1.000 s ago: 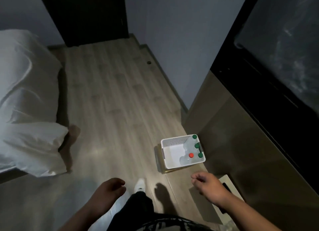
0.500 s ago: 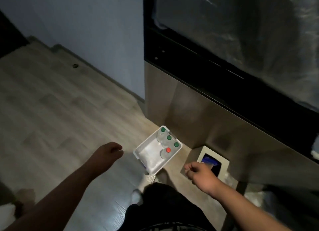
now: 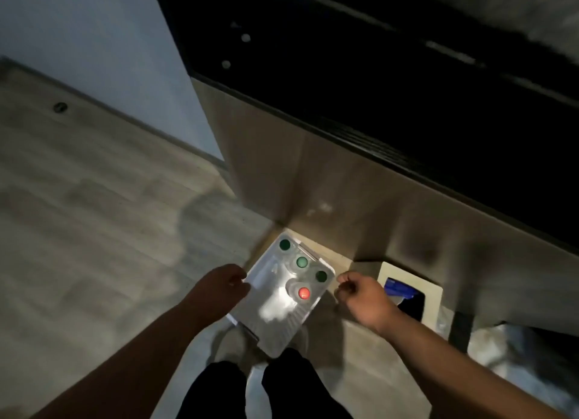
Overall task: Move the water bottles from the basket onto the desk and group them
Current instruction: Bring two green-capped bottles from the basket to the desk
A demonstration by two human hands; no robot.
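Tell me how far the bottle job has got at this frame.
Done: nothing; all four bottles, three green-capped and one red-capped, stand in the white basket on the floor. In hand: left hand and right hand flank the basket, holding nothing. Left: lifting every bottle onto the desk and grouping them.

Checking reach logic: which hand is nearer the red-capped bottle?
Right. The right hand is beside the basket's right rim, close to the red-capped bottle; the left hand sits at the opposite rim, farther.
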